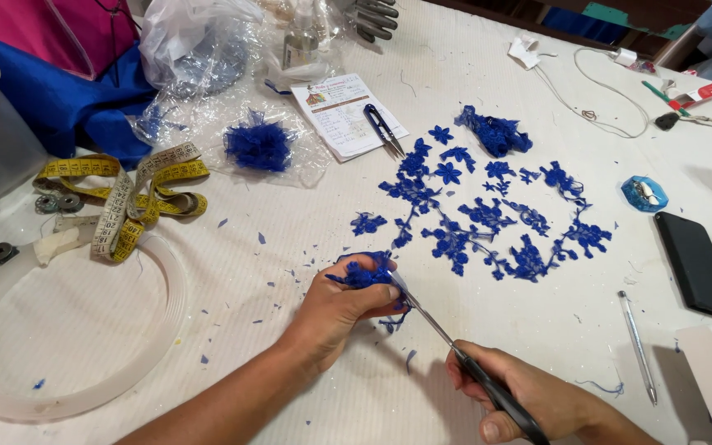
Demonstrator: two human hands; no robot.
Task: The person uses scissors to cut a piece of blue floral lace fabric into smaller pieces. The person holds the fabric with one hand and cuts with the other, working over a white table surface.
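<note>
The left hand pinches a small blue lace piece in a closed grip, held just above the white tabletop. The right hand is wrapped tight around the dark handles of a pair of scissors — the thin blades run up and touch the lace piece at its right edge. Just beyond the lace piece, to its right, lies a spread of blue lace flowers. Farther left of the lace piece sits a yellow measuring tape — below it, a clear plastic ring. A black phone lies well to the right.
</note>
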